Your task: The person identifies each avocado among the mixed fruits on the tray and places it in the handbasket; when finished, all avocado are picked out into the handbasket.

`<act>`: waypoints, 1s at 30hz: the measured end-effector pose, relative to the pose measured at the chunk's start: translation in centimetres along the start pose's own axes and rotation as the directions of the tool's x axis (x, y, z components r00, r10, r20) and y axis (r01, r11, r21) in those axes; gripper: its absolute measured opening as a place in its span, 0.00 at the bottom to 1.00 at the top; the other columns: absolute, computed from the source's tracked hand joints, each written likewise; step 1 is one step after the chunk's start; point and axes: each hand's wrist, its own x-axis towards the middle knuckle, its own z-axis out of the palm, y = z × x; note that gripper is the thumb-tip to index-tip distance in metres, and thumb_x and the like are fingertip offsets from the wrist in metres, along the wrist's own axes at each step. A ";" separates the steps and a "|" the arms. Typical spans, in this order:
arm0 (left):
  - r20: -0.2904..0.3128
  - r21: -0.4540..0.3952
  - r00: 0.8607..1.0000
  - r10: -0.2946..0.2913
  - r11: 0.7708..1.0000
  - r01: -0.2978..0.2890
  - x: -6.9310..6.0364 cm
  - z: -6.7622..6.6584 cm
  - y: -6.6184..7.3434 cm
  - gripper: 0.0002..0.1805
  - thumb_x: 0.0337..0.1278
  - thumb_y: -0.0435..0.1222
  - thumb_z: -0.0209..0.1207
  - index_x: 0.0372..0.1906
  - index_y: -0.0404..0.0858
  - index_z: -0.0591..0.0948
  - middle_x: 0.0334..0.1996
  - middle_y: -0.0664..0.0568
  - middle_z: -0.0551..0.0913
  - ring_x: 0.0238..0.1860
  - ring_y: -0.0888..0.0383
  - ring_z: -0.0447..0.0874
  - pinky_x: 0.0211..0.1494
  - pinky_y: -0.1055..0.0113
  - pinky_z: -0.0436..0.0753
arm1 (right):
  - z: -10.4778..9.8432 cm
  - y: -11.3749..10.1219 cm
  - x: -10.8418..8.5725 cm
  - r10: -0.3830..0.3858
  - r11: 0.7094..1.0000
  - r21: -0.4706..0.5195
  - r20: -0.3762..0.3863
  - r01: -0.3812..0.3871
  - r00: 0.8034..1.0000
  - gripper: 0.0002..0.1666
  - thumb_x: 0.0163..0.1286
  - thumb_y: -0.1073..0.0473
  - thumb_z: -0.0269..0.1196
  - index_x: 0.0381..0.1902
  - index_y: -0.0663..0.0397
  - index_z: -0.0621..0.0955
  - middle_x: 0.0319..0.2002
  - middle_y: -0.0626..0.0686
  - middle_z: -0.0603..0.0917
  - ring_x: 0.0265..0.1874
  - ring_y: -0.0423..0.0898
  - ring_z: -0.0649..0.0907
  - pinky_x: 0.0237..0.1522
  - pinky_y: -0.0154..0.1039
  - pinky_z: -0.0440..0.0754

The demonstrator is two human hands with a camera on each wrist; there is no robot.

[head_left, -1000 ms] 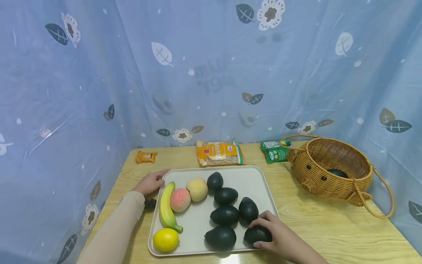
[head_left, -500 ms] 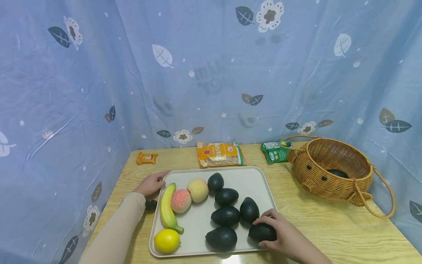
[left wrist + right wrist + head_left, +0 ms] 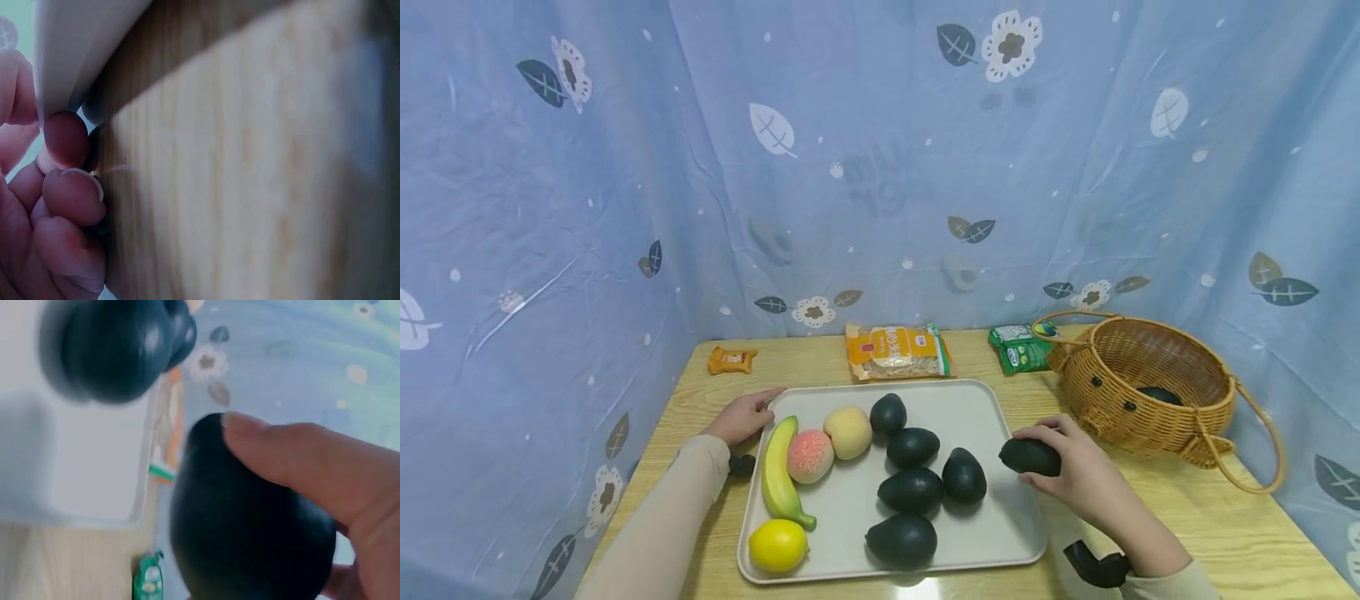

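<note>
so the right hand (image 3: 1071, 467) has a dark avocado (image 3: 1028, 457), grip pinching it with the thumb on one side and fingers on the other. from the head view the fruit sits over the right edge of the tray (image 3: 955, 400), its narrow end pointing left, but i can't tell how high it's held. the left hand (image 3: 741, 418) is at the tray's far left corner, grip closed on the rim, and the left wrist view shows fingertips curled in against the tray's wall just above the table (image 3: 1225, 525).

on the tray there's a banana (image 3: 781, 475) down the left side, a lemon (image 3: 778, 546) in the near left corner, a pink peach (image 3: 810, 457) and a yellow peach (image 3: 848, 432) side by side, then five more avocados (image 3: 911, 490) bunched around the middle and a bit right. a wicker basket (image 3: 1150, 437) with a pig face is on the right with a dark fruit (image 3: 1159, 394) inside. along the back: a small orange packet (image 3: 732, 360), an orange bag (image 3: 898, 352) and a green packet (image 3: 1022, 348), with a blue curtain (image 3: 850, 167) behind.
</note>
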 end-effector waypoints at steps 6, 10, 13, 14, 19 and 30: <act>-0.002 0.015 1.000 0.011 1.000 -0.011 0.2 0.1 -0.8 0.34 0.66 0.34 0.54 0.78 0.40 0.71 0.20 0.54 0.69 0.23 0.57 0.65 0.30 0.61 0.68 | -0.8 2.0 1.2 0.032 0.999 -0.016 -0.162 -0.035 0.986 0.33 0.55 0.63 0.81 0.60 0.55 0.85 0.56 0.64 0.75 0.48 0.69 0.81 0.42 0.67 0.82; -0.003 0.015 1.000 0.011 1.000 -0.011 -0.1 0.1 -0.7 0.34 0.66 0.34 0.53 0.78 0.40 0.71 0.19 0.54 0.68 0.21 0.57 0.63 0.29 0.61 0.68 | -1.6 3.5 1.9 0.054 0.998 0.006 -0.270 -0.055 0.961 0.33 0.58 0.65 0.80 0.62 0.57 0.83 0.59 0.66 0.73 0.52 0.71 0.78 0.46 0.71 0.78; 0.003 0.016 1.000 0.011 1.000 -0.011 -0.1 0.1 -0.7 0.34 0.67 0.34 0.53 0.78 0.41 0.71 0.19 0.54 0.69 0.21 0.57 0.64 0.29 0.61 0.68 | -2.4 4.5 2.3 0.100 0.995 0.009 -0.344 -0.103 0.934 0.34 0.60 0.66 0.79 0.64 0.59 0.81 0.61 0.69 0.70 0.53 0.73 0.75 0.47 0.75 0.74; 0.007 0.015 1.000 0.010 1.000 -0.011 0.0 0.2 -0.7 0.34 0.67 0.34 0.53 0.78 0.41 0.71 0.19 0.54 0.69 0.21 0.57 0.64 0.29 0.61 0.68 | -2.7 4.9 2.4 0.113 0.993 0.006 -0.365 -0.119 0.924 0.34 0.60 0.66 0.78 0.64 0.60 0.81 0.61 0.70 0.69 0.54 0.74 0.74 0.48 0.75 0.73; 0.028 0.001 0.999 0.019 1.000 -0.019 0.3 0.3 -0.6 0.34 0.67 0.34 0.54 0.79 0.42 0.71 0.19 0.54 0.69 0.20 0.57 0.64 0.29 0.61 0.69 | -4.2 6.4 2.6 0.138 0.986 -0.024 -0.419 -0.163 0.898 0.35 0.61 0.67 0.77 0.66 0.63 0.79 0.63 0.72 0.66 0.56 0.75 0.71 0.49 0.76 0.72; 0.024 0.012 1.000 0.013 1.000 -0.014 0.4 0.0 -0.7 0.34 0.68 0.35 0.53 0.80 0.42 0.69 0.20 0.54 0.71 0.20 0.58 0.66 0.29 0.63 0.69 | -6.3 9.3 4.4 0.252 0.960 -0.021 -0.371 -0.280 0.894 0.34 0.71 0.61 0.70 0.71 0.64 0.73 0.66 0.75 0.61 0.58 0.80 0.69 0.51 0.77 0.71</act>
